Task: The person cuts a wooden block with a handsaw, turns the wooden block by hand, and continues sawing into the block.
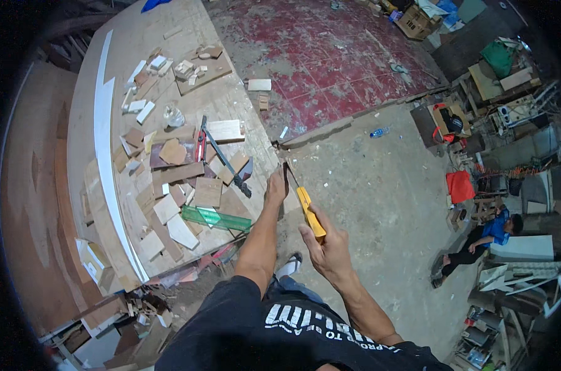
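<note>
Right at the near corner of the big pale plywood workbench, the right hand is wrapped tight around the yellow plastic handle of a small handsaw, whose thin dark blade runs up and away toward that corner. The left hand sits just beside the blade's far end, fingers curled down over the bench edge (whether it grips a piece there or just presses on the edge, I can't tell).

Moving onto the bench from that corner: a green translucent plastic ruler lies close by along the near edge, and just past the left hand there's a long dark metal bar clamp lying at an angle across the scraps. Beside the clamp's far end sits a small red-handled tool. All around them is a jumble of flat plywood offcuts, squares and strips, mostly brown and pale. A long white strip of board runs down the bench's left side.

Off the bench to the right is bare grey concrete floor, with a worn red-painted floor patch further out. Well away from the bench, a person in a blue shirt sits low on the floor by a red plastic stool.
</note>
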Demonstrator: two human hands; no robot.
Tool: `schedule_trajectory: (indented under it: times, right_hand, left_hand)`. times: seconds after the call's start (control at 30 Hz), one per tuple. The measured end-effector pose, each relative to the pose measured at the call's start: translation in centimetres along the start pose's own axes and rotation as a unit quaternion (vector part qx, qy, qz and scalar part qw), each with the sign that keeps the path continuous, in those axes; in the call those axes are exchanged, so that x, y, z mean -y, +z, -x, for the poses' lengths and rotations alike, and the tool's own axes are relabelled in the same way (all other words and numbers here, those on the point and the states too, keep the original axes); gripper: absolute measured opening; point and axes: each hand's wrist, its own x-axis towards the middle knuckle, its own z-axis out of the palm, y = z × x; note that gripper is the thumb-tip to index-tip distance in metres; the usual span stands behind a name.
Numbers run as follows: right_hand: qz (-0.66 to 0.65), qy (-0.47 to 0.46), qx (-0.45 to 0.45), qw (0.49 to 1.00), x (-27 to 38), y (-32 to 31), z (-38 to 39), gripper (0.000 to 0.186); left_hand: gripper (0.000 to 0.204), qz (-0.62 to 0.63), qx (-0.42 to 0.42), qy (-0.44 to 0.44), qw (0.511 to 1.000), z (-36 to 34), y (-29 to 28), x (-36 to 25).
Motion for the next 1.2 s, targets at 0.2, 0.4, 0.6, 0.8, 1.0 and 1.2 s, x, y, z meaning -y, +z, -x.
schedule_trajectory:
  times: [0.2,0.4,0.6,0.8,1.0,1.2]
  right_hand:
    - [0.002,0.125,0.035,0.991,1.2,0.2,-2.6,0.04]
    - [-0.053,0.097,-0.019,0.994,0.6,1.1,-2.6,0.035]
    - [-0.016,0.053,-0.03,0.998,2.2,0.1,-1.3,0.034]
    - [-0.084,0.062,0.051,0.993,2.1,4.3,-5.0,0.036]
    - [-0.038,0.068,-0.039,0.996,-1.3,1.2,-2.1,0.037]
    - [-0.042,0.105,0.016,0.993,-1.1,1.4,-3.0,0.036]
  left_hand:
    - [0.054,0.043,-0.027,-0.013,0.999,2.2,-0.6,-3.6]
    - [0.05,0.031,-0.044,-0.025,0.998,1.9,-1.3,-4.9]
    - [0.048,0.008,-0.024,-0.03,0.999,1.7,-0.3,-3.5]
    - [0.05,0.209,-0.056,-0.045,0.975,-1.9,-4.2,8.0]
    - [0.05,0.113,-0.006,-0.054,0.992,0.5,1.5,-1.6]
    - [0.052,0.034,-0.025,-0.03,0.999,1.7,-0.5,-2.4]
